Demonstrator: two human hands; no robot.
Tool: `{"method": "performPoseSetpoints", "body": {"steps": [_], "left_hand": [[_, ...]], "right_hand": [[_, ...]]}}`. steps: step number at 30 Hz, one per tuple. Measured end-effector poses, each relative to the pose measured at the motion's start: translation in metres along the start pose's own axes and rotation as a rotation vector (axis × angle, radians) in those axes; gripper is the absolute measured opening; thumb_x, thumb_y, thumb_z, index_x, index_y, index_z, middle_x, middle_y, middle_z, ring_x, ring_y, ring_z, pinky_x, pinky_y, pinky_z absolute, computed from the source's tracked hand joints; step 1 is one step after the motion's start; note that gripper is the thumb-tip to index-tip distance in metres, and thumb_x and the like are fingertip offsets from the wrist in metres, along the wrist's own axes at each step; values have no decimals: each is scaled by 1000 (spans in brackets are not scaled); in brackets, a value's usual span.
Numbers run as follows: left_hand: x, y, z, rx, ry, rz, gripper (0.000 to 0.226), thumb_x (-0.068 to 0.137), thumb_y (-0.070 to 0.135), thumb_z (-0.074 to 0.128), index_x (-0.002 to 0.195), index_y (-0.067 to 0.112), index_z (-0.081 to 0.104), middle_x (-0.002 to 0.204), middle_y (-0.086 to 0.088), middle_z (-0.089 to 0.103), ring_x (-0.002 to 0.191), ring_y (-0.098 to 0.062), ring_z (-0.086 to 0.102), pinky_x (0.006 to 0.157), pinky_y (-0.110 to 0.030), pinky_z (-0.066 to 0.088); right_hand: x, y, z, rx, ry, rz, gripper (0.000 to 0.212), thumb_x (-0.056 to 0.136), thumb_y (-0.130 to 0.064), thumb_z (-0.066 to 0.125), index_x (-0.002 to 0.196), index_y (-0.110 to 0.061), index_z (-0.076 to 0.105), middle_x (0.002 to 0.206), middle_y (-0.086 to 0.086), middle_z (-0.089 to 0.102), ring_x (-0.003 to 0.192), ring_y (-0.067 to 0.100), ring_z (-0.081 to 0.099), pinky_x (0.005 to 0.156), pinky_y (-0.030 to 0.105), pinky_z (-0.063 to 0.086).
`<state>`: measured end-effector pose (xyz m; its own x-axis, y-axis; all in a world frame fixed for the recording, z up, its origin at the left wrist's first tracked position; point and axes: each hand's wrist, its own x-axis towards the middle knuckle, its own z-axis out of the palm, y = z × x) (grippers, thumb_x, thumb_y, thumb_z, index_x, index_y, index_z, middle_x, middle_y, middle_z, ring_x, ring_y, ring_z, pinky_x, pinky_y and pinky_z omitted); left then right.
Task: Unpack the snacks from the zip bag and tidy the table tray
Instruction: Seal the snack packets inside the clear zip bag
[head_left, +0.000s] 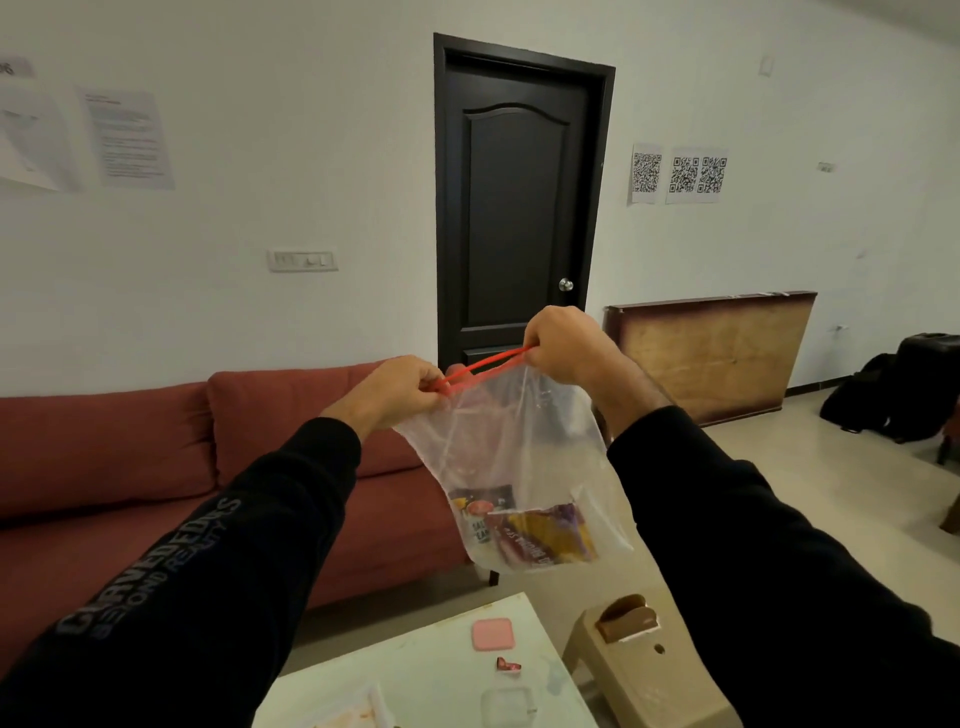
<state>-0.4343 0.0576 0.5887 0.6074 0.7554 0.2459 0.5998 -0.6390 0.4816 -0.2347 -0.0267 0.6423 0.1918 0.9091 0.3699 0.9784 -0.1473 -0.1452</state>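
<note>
1. the zip bag (509, 457) hangs in the air above the near end of the white table (431, 670), held up in front of the dark door (514, 208).
2. the left hand (400, 389) is curled tight, fingers pinched on the left end of the bag's red zip strip (483, 366).
3. the right hand (566, 343) sits higher than the left, also closed, pinching the strip's right end (so the strip runs upward from left to right).
4. the strip's two sides look slightly parted between the hands; how far the mouth gapes, i cannot tell.
5. at the bottom of the bag lie the snack packets (519, 530), one white and dark, one purple and yellow, tilted.
6. on the table, below the bag: a pink square pad (492, 633), a small red wrapper scrap (506, 665), and a tray corner (358, 709) at the frame's lower edge.
7. right of the table stands a tan plastic stool (639, 670).
</note>
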Motion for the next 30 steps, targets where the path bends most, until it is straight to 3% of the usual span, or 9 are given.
{"method": "performPoseSetpoints", "body": {"steps": [4, 6, 9, 11, 14, 16, 19, 23, 30], "left_hand": [[6, 6, -4, 8, 21, 28, 10, 91, 22, 63, 87, 22, 72, 88, 6, 68, 82, -11, 62, 75, -24, 47], [10, 13, -6, 51, -2, 58, 10, 92, 21, 62, 90, 21, 72, 88, 6, 68, 82, -11, 63, 76, -25, 49], [15, 26, -6, 128, -32, 107, 11, 93, 18, 60, 91, 21, 70, 81, 4, 67, 78, -14, 63, 70, -24, 49], [17, 35, -4, 189, -51, 120, 13, 94, 17, 59, 100, 16, 70, 89, -2, 69, 84, -20, 65, 78, -30, 53], [18, 41, -3, 257, -69, 123, 20, 96, 20, 57, 110, 12, 70, 101, -5, 70, 93, -23, 66, 89, -35, 53], [16, 39, -6, 255, -65, 134, 23, 96, 24, 58, 111, 14, 71, 103, -3, 71, 91, -20, 65, 87, -32, 53], [10, 32, -12, 149, -42, 122, 19, 91, 32, 65, 100, 17, 72, 93, 1, 69, 81, -13, 63, 77, -27, 53], [1, 14, -20, -191, -14, 58, 9, 85, 24, 73, 91, 20, 69, 94, -2, 71, 87, -14, 68, 80, -30, 58], [-4, 5, -24, -403, 56, 66, 8, 88, 15, 70, 95, 12, 71, 87, -6, 74, 84, -16, 71, 78, -28, 58]], "right_hand": [[-4, 2, -4, -123, -74, 33, 7, 90, -21, 58, 90, -20, 66, 84, -1, 64, 82, 21, 61, 90, 45, 50], [-5, -3, -5, -147, -149, 11, 16, 89, -31, 62, 100, -20, 64, 94, 0, 65, 88, 21, 60, 93, 46, 48], [-7, -18, 4, -75, -220, -88, 28, 85, -45, 64, 100, -22, 63, 90, -3, 63, 85, 17, 60, 85, 40, 50], [-8, -30, 14, -9, -243, -125, 29, 87, -47, 62, 95, -19, 64, 83, -3, 61, 79, 18, 60, 77, 36, 50], [-7, -38, 27, 16, -180, -119, 18, 92, -32, 58, 86, -17, 65, 77, 0, 62, 75, 21, 62, 68, 33, 48], [-7, -38, 28, 28, -141, -94, 14, 92, -25, 60, 86, -17, 70, 74, -1, 63, 72, 20, 63, 67, 31, 50], [-8, -40, 24, 47, -148, -100, 13, 91, -21, 62, 88, -17, 74, 72, -2, 64, 71, 16, 63, 70, 29, 50], [-9, -33, 17, 76, -136, -99, 14, 91, -20, 61, 81, -19, 70, 74, -1, 66, 74, 16, 64, 72, 29, 53], [-10, -28, 3, 155, -195, -97, 18, 91, -21, 61, 73, -19, 64, 68, -2, 66, 64, 11, 64, 73, 28, 54]]}}
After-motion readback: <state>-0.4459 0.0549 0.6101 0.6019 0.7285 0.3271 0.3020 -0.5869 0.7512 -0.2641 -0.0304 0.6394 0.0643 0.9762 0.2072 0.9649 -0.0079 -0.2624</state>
